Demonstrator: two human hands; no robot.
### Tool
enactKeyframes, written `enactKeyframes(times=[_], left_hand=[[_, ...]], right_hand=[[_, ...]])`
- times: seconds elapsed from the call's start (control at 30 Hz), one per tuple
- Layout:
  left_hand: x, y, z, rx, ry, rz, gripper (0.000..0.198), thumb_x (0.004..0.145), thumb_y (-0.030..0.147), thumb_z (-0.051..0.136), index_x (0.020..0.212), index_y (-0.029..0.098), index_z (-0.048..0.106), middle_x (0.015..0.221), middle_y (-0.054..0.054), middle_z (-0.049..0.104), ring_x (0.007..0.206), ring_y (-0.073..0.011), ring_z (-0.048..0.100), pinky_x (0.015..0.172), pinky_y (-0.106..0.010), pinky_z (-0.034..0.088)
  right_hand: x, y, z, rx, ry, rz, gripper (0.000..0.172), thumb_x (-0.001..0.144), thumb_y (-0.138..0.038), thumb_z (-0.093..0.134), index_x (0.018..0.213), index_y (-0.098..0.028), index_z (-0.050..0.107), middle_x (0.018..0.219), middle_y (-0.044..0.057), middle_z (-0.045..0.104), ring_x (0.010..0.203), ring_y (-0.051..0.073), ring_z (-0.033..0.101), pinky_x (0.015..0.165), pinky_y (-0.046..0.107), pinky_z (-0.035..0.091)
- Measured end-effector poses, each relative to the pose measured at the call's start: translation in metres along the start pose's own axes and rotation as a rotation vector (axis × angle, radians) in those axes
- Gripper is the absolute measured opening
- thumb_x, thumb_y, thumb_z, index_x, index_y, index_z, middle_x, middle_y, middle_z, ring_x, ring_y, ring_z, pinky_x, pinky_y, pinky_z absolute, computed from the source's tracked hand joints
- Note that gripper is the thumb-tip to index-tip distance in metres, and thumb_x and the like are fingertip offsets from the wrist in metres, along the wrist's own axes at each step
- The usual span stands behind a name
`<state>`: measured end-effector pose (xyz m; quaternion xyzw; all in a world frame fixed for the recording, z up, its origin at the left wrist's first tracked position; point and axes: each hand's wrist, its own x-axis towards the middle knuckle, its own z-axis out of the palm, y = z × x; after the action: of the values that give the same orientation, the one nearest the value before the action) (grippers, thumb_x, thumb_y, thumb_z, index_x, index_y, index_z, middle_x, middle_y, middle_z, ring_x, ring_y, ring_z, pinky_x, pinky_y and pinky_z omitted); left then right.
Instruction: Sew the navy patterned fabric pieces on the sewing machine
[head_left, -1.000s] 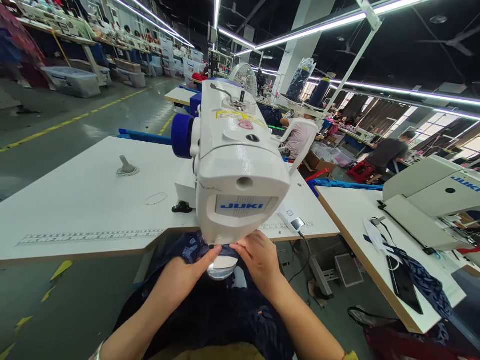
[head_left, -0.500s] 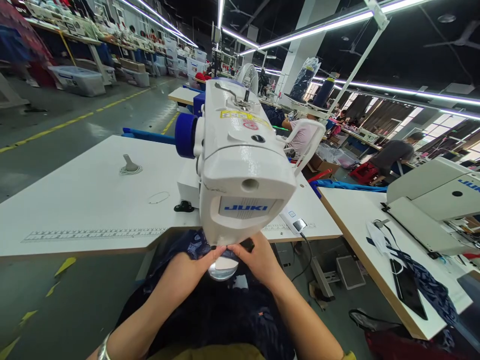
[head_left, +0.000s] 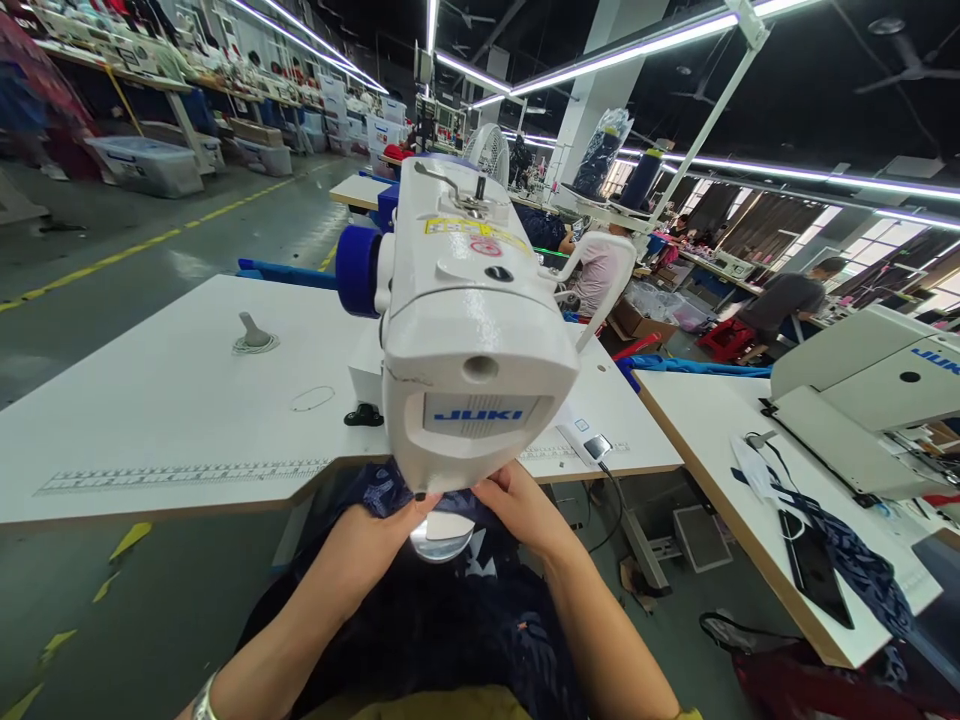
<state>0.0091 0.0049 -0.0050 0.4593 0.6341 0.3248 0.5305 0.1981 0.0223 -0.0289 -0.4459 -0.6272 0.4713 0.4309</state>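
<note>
A white Juki sewing machine [head_left: 472, 330] stands on a white table [head_left: 172, 400] right in front of me. Dark blue patterned fabric [head_left: 442, 620] lies over my lap and runs up under the machine's head. My left hand [head_left: 375, 545] pinches the fabric at the left of the needle area, thumb pointing at the machine. On the right side my right hand [head_left: 525, 505] grips the same fabric, with its fingertips hidden under the machine head. A shiny metal part [head_left: 439, 540] of the machine shows between the two hands.
A second white table [head_left: 720, 440] with another Juki machine [head_left: 862, 400], a dark phone [head_left: 814, 570] and blue cloth stands at the right. Other people [head_left: 780, 300] sit at stations behind. A grey floor aisle with a yellow line [head_left: 150, 235] runs at the left.
Both hands stay at the needle area with small shifts; the left thumb has drawn back slightly. The view has swayed a little.
</note>
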Motion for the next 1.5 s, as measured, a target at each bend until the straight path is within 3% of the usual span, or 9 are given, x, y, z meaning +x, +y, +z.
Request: enactKeyframes(times=[0.13, 0.23, 0.53, 0.8, 1.0, 1.17, 1.5], left_hand=[[-0.003, -0.003, -0.001, -0.095, 0.014, 0.088, 0.044, 0.078, 0.053, 0.06, 0.111, 0.025, 0.062, 0.124, -0.004, 0.062, 0.121, -0.0248, 0.05, 0.105, -0.04, 0.036], [-0.001, -0.008, 0.001, -0.152, 0.031, 0.077, 0.045, 0.077, 0.052, 0.062, 0.112, 0.023, 0.062, 0.124, -0.005, 0.062, 0.121, -0.0252, 0.051, 0.105, -0.041, 0.037], [0.003, -0.013, 0.001, -0.201, 0.01, 0.147, 0.053, 0.081, 0.051, 0.06, 0.127, 0.025, 0.053, 0.136, -0.004, 0.053, 0.126, -0.0204, 0.046, 0.107, -0.033, 0.035], [0.004, -0.015, 0.002, -0.187, 0.041, 0.104, 0.053, 0.079, 0.052, 0.062, 0.123, 0.024, 0.057, 0.129, -0.005, 0.058, 0.123, -0.0231, 0.05, 0.104, -0.035, 0.038], [0.005, -0.016, 0.003, -0.234, 0.018, 0.196, 0.048, 0.082, 0.049, 0.061, 0.124, 0.027, 0.056, 0.127, -0.001, 0.06, 0.121, -0.021, 0.051, 0.101, -0.031, 0.041], [0.005, -0.016, 0.002, -0.169, 0.032, 0.198, 0.048, 0.082, 0.049, 0.06, 0.124, 0.026, 0.058, 0.127, -0.002, 0.06, 0.12, -0.0241, 0.051, 0.097, -0.03, 0.043], [0.007, -0.017, 0.004, -0.232, 0.009, 0.216, 0.044, 0.084, 0.045, 0.059, 0.123, 0.026, 0.056, 0.128, -0.003, 0.058, 0.12, -0.0201, 0.051, 0.103, -0.033, 0.039]], right_hand=[[-0.004, 0.004, -0.002, 0.092, -0.013, 0.029, 0.013, 0.083, -0.017, 0.047, 0.095, -0.023, 0.05, 0.074, -0.003, 0.051, 0.065, 0.012, 0.05, 0.077, 0.029, 0.047], [-0.005, 0.005, -0.003, 0.079, -0.03, 0.013, 0.017, 0.08, -0.013, 0.045, 0.094, -0.023, 0.048, 0.074, -0.004, 0.049, 0.065, 0.012, 0.049, 0.079, 0.03, 0.047], [-0.003, 0.004, -0.003, 0.004, -0.034, -0.019, 0.018, 0.079, -0.013, 0.044, 0.093, -0.023, 0.047, 0.077, -0.003, 0.052, 0.068, 0.012, 0.052, 0.079, 0.029, 0.048], [-0.003, 0.005, -0.004, -0.039, -0.019, -0.001, 0.017, 0.079, -0.013, 0.045, 0.093, -0.022, 0.047, 0.079, -0.002, 0.053, 0.07, 0.013, 0.052, 0.076, 0.028, 0.049], [-0.003, 0.002, -0.005, -0.07, -0.033, 0.019, 0.016, 0.079, -0.015, 0.044, 0.093, -0.022, 0.047, 0.079, -0.002, 0.052, 0.071, 0.013, 0.052, 0.079, 0.029, 0.048], [-0.003, -0.002, -0.005, -0.097, -0.027, 0.002, 0.017, 0.079, -0.014, 0.045, 0.093, -0.022, 0.048, 0.079, -0.002, 0.055, 0.072, 0.014, 0.053, 0.079, 0.029, 0.048], [-0.001, -0.002, -0.006, -0.099, -0.038, 0.029, 0.017, 0.078, -0.014, 0.044, 0.092, -0.022, 0.049, 0.08, -0.001, 0.056, 0.079, 0.015, 0.056, 0.078, 0.029, 0.047]])
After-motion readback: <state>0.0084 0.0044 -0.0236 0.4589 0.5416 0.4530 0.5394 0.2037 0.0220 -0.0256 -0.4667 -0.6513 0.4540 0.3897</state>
